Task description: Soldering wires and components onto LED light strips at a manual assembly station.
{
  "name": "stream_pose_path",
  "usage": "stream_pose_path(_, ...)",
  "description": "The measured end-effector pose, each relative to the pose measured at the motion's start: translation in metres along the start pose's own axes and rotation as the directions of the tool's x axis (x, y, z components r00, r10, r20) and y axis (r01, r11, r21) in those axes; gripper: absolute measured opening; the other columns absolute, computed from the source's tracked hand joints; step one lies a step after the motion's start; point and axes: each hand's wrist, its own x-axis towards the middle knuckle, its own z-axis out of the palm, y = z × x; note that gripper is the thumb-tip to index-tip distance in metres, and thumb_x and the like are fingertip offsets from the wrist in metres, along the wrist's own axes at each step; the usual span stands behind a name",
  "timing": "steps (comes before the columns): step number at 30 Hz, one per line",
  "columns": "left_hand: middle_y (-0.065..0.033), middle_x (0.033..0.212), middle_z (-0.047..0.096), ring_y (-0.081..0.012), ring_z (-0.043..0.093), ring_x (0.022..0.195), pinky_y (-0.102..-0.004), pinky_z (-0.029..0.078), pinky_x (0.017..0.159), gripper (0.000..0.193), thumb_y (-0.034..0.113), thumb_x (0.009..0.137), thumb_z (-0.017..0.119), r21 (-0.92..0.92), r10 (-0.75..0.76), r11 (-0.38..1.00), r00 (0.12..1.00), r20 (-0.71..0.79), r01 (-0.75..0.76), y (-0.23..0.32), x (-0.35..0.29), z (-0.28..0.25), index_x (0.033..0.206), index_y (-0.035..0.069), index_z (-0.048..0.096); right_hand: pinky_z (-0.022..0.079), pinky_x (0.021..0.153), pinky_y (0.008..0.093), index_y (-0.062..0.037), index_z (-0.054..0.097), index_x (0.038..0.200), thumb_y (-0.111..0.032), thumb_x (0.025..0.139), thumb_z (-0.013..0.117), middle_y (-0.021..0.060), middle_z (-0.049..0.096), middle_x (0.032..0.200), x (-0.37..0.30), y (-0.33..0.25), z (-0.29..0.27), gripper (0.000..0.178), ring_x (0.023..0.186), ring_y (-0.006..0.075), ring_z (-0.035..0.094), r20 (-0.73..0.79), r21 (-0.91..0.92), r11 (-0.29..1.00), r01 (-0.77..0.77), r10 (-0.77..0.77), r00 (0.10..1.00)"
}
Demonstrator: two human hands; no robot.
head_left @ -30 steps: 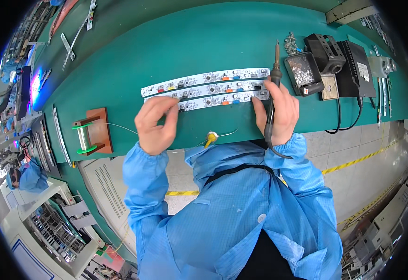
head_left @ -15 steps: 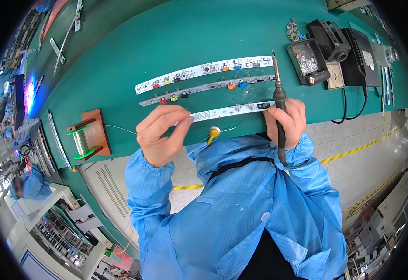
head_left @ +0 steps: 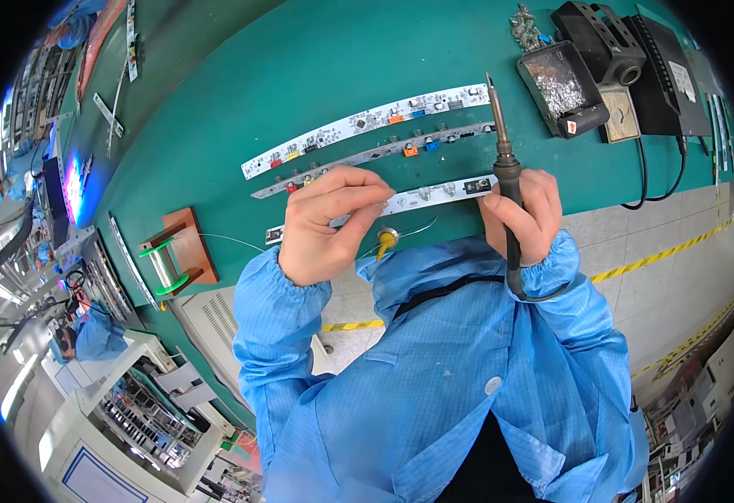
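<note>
A white circuit board strip [head_left: 430, 194] lies across in front of me, between my hands. My left hand [head_left: 331, 220] is above its middle with thumb and fingertips pinched; anything between them is too small to make out. A soldering iron [head_left: 508, 168] stands nearly upright in my right hand [head_left: 528, 220], its tip pointing away from me. The thumb of that hand touches or nearly touches the strip's right end. Beyond lie a grey strip with coloured connectors [head_left: 377, 154] and another white strip [head_left: 365, 124]. Next to my left hand, a yellow-tipped cord [head_left: 387, 240] sits at the table edge.
A solder wire spool [head_left: 164, 267] on a brown stand is at the left, its wire running toward my left hand. At the far right are a black tray with solder scraps [head_left: 562, 80], an iron holder [head_left: 606, 46] and a black box [head_left: 669, 80]. The green mat [head_left: 208, 126] covers the table.
My left hand has moved right along the strip, still pinched, uncovering the strip's left end. My right hand keeps the soldering iron. The whole view has shifted slightly.
</note>
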Motion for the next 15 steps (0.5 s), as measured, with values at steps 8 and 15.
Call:
stream_pose_path(8,-0.0093,0.094,0.069,-0.0205,0.067,0.084,-0.0296,0.053,0.073,0.018,-0.010,0.076,0.065,0.053,0.014,0.998,0.998,0.064,-0.017,-0.002,0.009,-0.004,0.088,0.001,0.072,0.048,0.065,0.0393,-0.0140,0.069,0.098,-0.012,0.060,0.072,0.0069,0.059,0.082,-0.002,0.002,-0.003,0.038,0.078,0.0262,0.058,0.029,0.023,1.000,-0.010,0.009,1.000)
stream_pose_path(15,-0.0109,0.093,0.070,-0.0209,0.068,0.081,-0.0292,0.054,0.070,0.019,-0.011,0.077,0.064,0.033,0.027,0.999,0.991,0.133,-0.032,-0.006,0.013,0.000,0.090,0.001,0.071,0.049,0.067,0.0402,-0.0130,0.064,0.102,-0.003,0.061,0.073,0.0086,0.062,0.084,-0.002,0.001,-0.004,0.043,0.078,0.0276,0.060,0.063,0.022,1.000,-0.014,0.012,0.998)
